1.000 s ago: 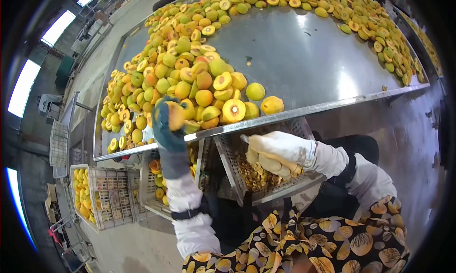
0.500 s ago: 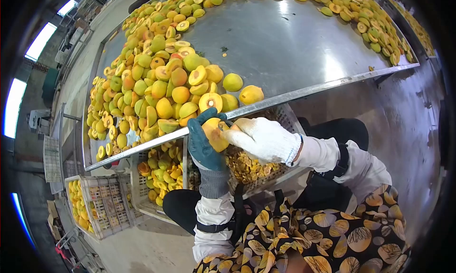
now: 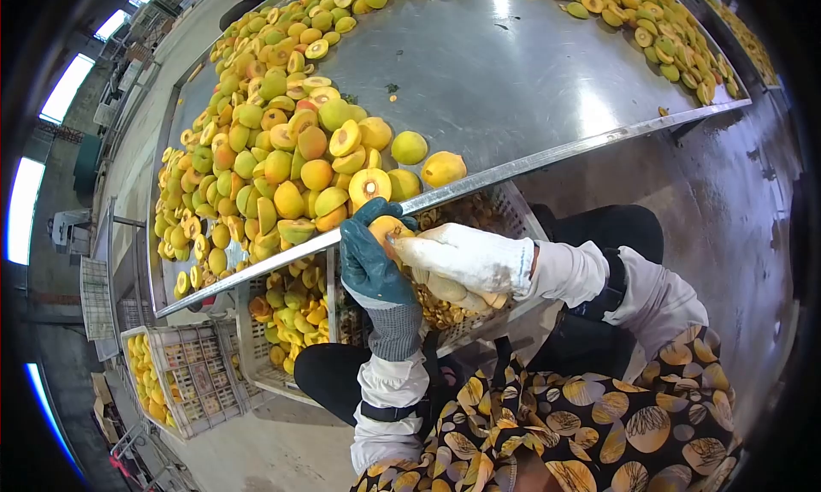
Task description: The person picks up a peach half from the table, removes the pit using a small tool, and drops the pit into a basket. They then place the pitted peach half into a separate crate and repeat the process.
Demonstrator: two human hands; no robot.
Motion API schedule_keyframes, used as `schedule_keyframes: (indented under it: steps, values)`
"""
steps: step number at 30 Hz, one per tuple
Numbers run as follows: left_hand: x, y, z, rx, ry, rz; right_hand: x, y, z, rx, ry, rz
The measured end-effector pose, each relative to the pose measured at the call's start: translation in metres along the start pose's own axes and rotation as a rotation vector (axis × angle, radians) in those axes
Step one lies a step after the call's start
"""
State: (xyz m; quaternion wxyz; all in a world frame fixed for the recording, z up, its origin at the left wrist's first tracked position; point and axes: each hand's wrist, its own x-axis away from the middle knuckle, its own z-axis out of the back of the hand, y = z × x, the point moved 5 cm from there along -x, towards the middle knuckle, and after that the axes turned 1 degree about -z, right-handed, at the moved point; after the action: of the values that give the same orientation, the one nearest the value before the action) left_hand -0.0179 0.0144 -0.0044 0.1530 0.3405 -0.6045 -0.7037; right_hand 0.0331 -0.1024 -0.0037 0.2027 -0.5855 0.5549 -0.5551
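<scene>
My left hand [image 3: 373, 257], in a teal coated glove with a grey cuff, is wrapped round a yellow peach [image 3: 389, 228] just below the table's metal rim. My right hand [image 3: 466, 261], in a white knitted glove, is closed, its fingertips and thumb against the peach. What it grips is mostly hidden by the fingers; a small tan end shows under the palm. Under both hands stands a crate [image 3: 523, 227] with brown and yellow peach scraps [image 3: 443, 308] in it. Close beyond the left hand, a halved peach [image 3: 370, 186] with its stone showing lies at the table edge.
A steel table [image 3: 479, 81] with a raised rim carries a large heap of whole and halved peaches [image 3: 282, 163], with more at the far right. Crates of peaches [image 3: 295, 312] stand below its left side, another crate [image 3: 192, 368] farther left. My knees flank the scrap crate.
My right hand has turned and closed further over the peach, its fingers now curled underneath. The peach is more covered by both hands. The view has shifted slightly.
</scene>
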Motion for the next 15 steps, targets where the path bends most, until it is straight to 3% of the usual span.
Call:
schedule_keyframes:
  steps: [3, 5, 9, 11, 12, 15]
  values:
    - [0.002, 0.000, 0.000, -0.033, 0.037, -0.005, -0.002, 0.004, 0.000, -0.199, -0.122, -0.020]
    - [0.002, 0.003, -0.002, -0.006, 0.043, 0.026, 0.001, -0.001, 0.000, 0.004, -0.012, -0.006]
    - [0.004, 0.009, -0.007, -0.218, 0.032, -0.140, 0.001, 0.002, 0.008, 0.109, 0.002, -0.048]
    - [0.005, -0.001, -0.006, -0.243, 0.048, -0.212, -0.005, 0.016, 0.012, -0.056, -0.098, -0.003]
    - [0.005, -0.002, -0.007, -0.189, 0.037, -0.147, -0.006, 0.013, 0.010, -0.136, -0.148, 0.021]
    - [0.004, -0.012, -0.012, 0.038, 0.009, 0.059, -0.003, 0.008, 0.015, 0.206, 0.061, 0.008]
